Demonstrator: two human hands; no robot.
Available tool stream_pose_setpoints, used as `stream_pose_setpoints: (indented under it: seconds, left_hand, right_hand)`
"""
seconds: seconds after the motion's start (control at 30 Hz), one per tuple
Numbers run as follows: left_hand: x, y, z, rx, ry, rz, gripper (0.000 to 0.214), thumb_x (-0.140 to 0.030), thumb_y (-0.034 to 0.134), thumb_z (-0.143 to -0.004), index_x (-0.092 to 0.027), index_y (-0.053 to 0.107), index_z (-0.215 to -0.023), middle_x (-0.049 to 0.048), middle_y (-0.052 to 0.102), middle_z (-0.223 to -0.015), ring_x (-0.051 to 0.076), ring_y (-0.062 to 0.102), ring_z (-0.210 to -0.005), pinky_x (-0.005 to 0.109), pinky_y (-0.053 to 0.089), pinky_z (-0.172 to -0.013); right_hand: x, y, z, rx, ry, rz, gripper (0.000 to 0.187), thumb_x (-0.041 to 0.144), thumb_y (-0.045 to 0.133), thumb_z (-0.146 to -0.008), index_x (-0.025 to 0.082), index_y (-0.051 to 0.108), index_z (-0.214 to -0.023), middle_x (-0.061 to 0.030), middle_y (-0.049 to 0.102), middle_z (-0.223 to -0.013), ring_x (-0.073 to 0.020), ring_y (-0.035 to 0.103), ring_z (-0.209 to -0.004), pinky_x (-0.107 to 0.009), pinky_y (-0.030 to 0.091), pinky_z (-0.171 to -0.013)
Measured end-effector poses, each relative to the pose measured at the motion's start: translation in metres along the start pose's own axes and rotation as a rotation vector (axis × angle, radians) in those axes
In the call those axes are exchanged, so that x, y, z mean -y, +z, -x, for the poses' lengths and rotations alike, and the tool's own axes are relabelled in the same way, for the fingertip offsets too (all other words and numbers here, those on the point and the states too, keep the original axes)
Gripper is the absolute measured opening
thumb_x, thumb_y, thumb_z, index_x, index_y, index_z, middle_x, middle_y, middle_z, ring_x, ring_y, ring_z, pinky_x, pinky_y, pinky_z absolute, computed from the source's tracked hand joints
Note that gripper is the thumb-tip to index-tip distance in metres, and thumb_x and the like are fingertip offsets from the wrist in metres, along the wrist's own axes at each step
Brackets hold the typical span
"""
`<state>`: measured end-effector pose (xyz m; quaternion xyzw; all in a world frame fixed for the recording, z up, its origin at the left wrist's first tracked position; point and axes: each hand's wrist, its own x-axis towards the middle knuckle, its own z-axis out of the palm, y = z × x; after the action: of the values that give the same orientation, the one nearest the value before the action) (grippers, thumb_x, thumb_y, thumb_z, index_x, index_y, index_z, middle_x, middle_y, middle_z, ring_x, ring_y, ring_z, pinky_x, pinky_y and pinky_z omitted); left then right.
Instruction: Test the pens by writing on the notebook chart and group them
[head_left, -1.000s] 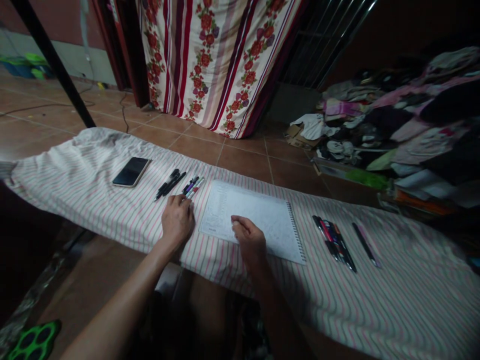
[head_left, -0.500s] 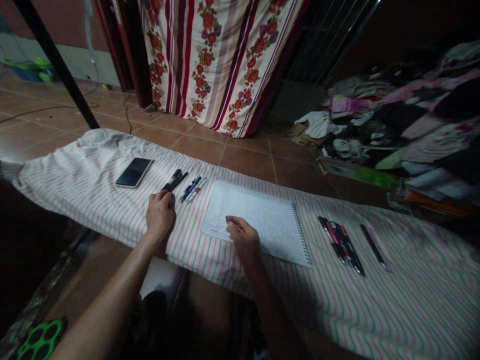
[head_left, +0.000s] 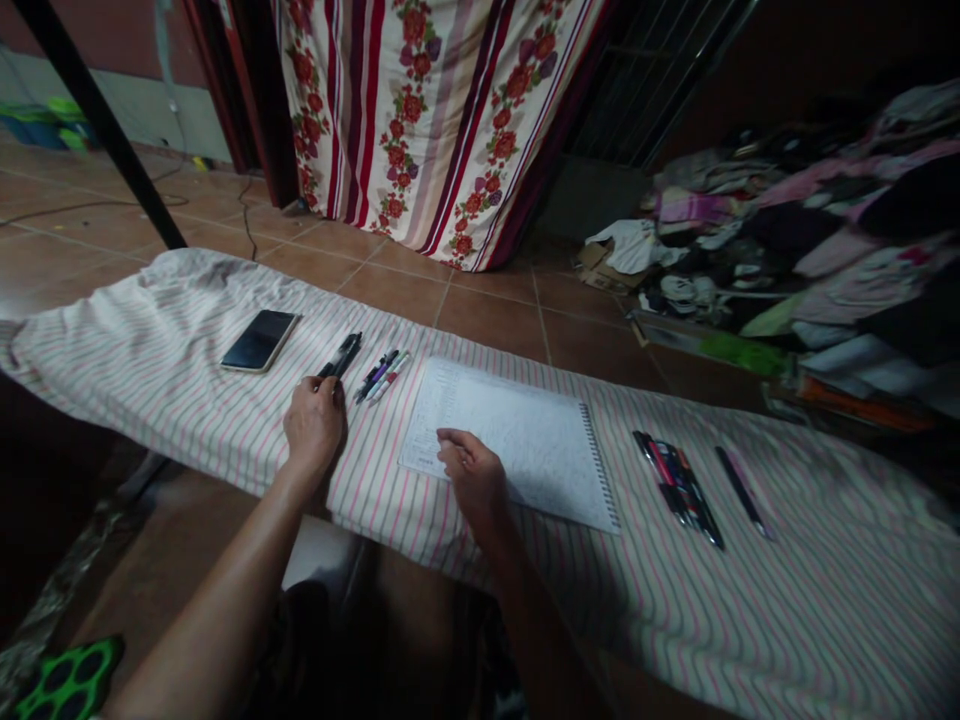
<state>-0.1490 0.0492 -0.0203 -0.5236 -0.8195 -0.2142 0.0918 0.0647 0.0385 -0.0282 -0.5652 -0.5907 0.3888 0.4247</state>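
Observation:
My left hand (head_left: 315,425) rests on the striped cloth with its fingers closed round the near ends of several black pens (head_left: 343,356). The pens lie close together, pointing away from me; their lower ends are hidden by my fingers. Just right of them is a small group of pens (head_left: 382,376) in black, purple and white. My right hand (head_left: 474,475) hovers over or rests on the left part of a spiral notebook (head_left: 532,435); which of the two I cannot tell. Its fingers are curled in, and nothing shows in them. The notebook's coil is on its right side.
A phone (head_left: 260,340) lies on the left of the striped cloth (head_left: 832,590). Right of the notebook are several pens (head_left: 681,490) in a bunch, then a black pen (head_left: 742,492) beside a pink one. Beyond stand a floral curtain (head_left: 442,130) and a clothes heap (head_left: 817,220).
The black pens under my left hand have come closer together into one bundle. My right hand has shifted slightly left over the notebook. The whole view has moved a little.

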Motion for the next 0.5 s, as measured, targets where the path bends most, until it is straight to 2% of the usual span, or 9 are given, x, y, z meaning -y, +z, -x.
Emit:
stream_pose_setpoints:
  seconds: [0.3,0.5]
  left_hand:
    - [0.0008,0.0033,0.0026,0.000,-0.031,-0.067,0.032,-0.028,0.038,-0.087,-0.014,0.062,-0.103,0.0126,0.061,-0.086,0.026,0.058,-0.078,0.031,0.036,-0.056]
    - [0.0008,0.0023,0.0016,0.001,-0.072,-0.034,0.032,-0.026,0.039,-0.085,-0.014,0.064,-0.100,0.0131,0.064,-0.086,0.025,0.060,-0.076,0.032,0.039,-0.059]
  right_hand:
    - [0.0003,-0.0048,-0.0002,-0.001,0.033,0.001,0.029,0.035,0.050,-0.073,0.022,0.069,-0.091,-0.0031,0.070,-0.077,-0.0189,0.065,-0.073,-0.029,0.050,-0.061]
    - [0.0007,-0.0065,0.0000,-0.005,0.027,-0.013,0.029,0.035,0.051,-0.073,0.022,0.069,-0.090,-0.0032,0.069,-0.076,-0.0186,0.064,-0.072,-0.029,0.050,-0.061]
